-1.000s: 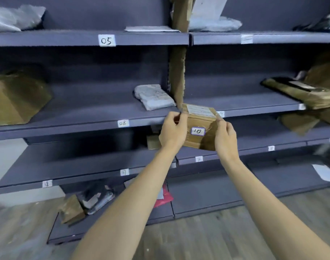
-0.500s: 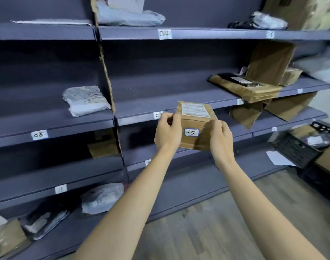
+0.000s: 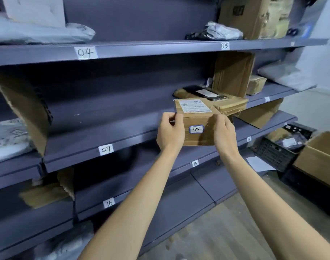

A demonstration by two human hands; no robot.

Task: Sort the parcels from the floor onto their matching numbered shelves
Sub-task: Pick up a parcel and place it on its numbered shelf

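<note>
- Small brown cardboard parcel [image 3: 195,121] held up in front of the shelving, both hands on it, clear of any shelf.
- Left hand [image 3: 170,133] grips the parcel's left side, fingers curled over the upper left edge.
- Right hand [image 3: 224,133] grips the right side, fingers wrapped round that end; fingertips hidden behind the box.
- Parcel's near face carries a small white sticker [image 3: 196,129] handwritten "10". Top face has a printed shipping label [image 3: 195,106]; text too small to read.
- Parcel sits in front of the edge of the shelf tagged "09" [image 3: 106,149], toward that shelf's right end.
- Just behind and right of it on that same shelf level: a flat brown package [image 3: 233,105] with a dark item and a white label on top.
- An upright cardboard divider [image 3: 232,72] stands behind that package; a small taped box [image 3: 256,85] lies beyond the divider.
- Upper shelf shows tags "04" [image 3: 85,52] and "03" [image 3: 224,46]; grey poly bags [image 3: 216,32] lie above "03".
- Lower shelves tagged "16" [image 3: 109,202] and "15" [image 3: 195,163].
- Torn cardboard divider [image 3: 27,106] at left, white poly bag [image 3: 6,136] beyond it.
- Far right on the floor: black crate [image 3: 273,152] and an open carton [image 3: 322,158].
</note>
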